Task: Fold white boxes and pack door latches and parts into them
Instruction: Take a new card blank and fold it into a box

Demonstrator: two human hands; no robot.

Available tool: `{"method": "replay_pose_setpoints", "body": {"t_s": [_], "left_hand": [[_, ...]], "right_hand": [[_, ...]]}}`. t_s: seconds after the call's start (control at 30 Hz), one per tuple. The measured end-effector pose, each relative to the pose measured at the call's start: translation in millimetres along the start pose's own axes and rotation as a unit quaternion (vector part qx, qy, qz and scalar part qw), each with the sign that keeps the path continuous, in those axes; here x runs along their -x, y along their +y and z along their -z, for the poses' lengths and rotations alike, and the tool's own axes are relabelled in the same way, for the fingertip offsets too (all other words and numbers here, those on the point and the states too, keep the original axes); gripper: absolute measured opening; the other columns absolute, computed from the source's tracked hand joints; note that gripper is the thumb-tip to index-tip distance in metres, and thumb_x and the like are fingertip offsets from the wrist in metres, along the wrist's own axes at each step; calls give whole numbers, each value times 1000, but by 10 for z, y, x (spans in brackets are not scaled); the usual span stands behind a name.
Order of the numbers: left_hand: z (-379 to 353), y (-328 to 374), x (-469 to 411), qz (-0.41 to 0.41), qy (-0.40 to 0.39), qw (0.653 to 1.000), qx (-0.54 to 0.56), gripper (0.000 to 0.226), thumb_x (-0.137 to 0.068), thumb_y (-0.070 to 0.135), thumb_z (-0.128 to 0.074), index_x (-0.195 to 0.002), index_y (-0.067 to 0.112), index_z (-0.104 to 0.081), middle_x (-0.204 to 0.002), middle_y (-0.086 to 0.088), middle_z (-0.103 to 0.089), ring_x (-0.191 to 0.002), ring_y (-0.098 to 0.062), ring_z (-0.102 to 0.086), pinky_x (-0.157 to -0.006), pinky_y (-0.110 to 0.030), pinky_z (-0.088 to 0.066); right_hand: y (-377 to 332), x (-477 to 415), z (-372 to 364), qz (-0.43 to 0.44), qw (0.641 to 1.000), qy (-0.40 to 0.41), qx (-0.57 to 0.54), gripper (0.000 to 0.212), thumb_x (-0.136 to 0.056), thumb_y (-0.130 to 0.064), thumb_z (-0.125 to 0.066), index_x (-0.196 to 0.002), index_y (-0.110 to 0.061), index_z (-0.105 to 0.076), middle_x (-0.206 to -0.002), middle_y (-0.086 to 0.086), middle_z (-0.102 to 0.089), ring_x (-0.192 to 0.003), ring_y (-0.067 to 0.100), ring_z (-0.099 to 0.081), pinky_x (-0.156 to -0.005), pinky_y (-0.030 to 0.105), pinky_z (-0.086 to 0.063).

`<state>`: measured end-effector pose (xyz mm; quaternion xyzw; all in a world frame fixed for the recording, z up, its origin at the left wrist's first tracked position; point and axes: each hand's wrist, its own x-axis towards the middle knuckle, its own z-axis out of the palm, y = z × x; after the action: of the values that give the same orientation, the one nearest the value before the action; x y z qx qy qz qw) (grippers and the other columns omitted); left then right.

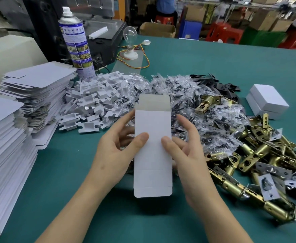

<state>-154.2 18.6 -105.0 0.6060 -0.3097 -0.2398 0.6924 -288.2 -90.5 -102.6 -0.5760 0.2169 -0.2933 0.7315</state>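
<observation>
The flat white box [152, 165], held up just left of the brass latch heap [266, 155], is pinched at mid-height by the left hand [119, 155] and the right hand [189, 155], and is judged light, thin and easily creased, best gripped along its side edges.

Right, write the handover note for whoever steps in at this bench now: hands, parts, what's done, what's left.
Hands: left hand and right hand both pinch one white box, thumbs on its front, top flap open, not yet formed.
Stock: flat blanks stacked at left; white inserts and bagged parts piled mid-table; brass latches heaped at right.
Done: closed boxes stacked at far right.
Left: form this box, pack it, close it, then work on through the piles.
</observation>
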Motion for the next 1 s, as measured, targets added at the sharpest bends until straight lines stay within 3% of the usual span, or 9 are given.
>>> {"method": "replay_pose_setpoints", "body": {"t_s": [0.13, 0.23, 0.33, 0.47, 0.57, 0.73, 1.0], "left_hand": [[28, 46, 5, -36, -11, 999, -29, 62, -79, 51, -73, -138, 59, -55, -115, 0, -74, -102, -37, -66, -90, -54, -60], [47, 53, 14, -45, -23, 998, -48, 65, -79, 51, -73, -141, 57, -54, -109, -4, -69, -99, -38, -65, -86, -58, -60], [47, 41, 34, -42, -47, 997, -52, 66, -78, 49, -74, -140, 58, -54, -106, -4, -66, -92, -29, -66, -80, -52, -59], [24, 11, 46, -46, -66, 995, -63, 61, -77, 47, -73, -135, 59, -56, -106, 9, -67, -89, -12, -66, -76, -41, -60], [31, -1, 47, -53, -63, 995, -63, 50, -79, 45, -72, -128, 50, -62, -109, 6, -70, -93, -14, -69, -75, -31, -60], [18, 2, 48, -31, -55, 997, -40, 32, -79, 46, -72, -110, 38, -70, -97, 3, -73, -84, -11, -70, -67, -27, -57], [-5, 28, 46, -21, -77, 997, -6, 17, -79, 45, -69, -87, 30, -67, -76, 7, -59, -69, -11, -54, -59, -20, -46]], "right_hand": [[-51, 12, -25, 14, 999, -31, -13, 53, -96, -30, -64, -143, -46, -45, -116, 1, -77, -102, 20, -75, -76, 27, -60], [-81, 9, -19, 41, 999, -4, 3, 39, -96, -34, -62, -133, -45, -56, -106, -4, -79, -93, 12, -76, -68, 22, -59], [-99, -9, 20, 51, 998, 23, 8, 35, -95, -35, -62, -130, -41, -62, -100, -5, -79, -88, 11, -75, -65, 21, -57], [-106, -18, 61, 61, 998, 27, 3, 30, -96, -32, -66, -125, -40, -70, -104, -4, -79, -89, 8, -74, -67, 21, -57], [-99, -22, 65, 65, 997, 12, 26, 26, -97, -29, -64, -120, -38, -73, -101, -5, -77, -88, 8, -70, -71, 22, -57], [-90, -19, 60, 60, 997, -16, 55, 18, -96, -31, -59, -103, -26, -75, -92, -7, -71, -83, 8, -63, -70, 19, -52], [-99, -11, 56, 59, 995, -46, 59, 15, -96, -28, -55, -88, -25, -68, -82, -7, -62, -76, 9, -53, -63, 17, -44]]}}
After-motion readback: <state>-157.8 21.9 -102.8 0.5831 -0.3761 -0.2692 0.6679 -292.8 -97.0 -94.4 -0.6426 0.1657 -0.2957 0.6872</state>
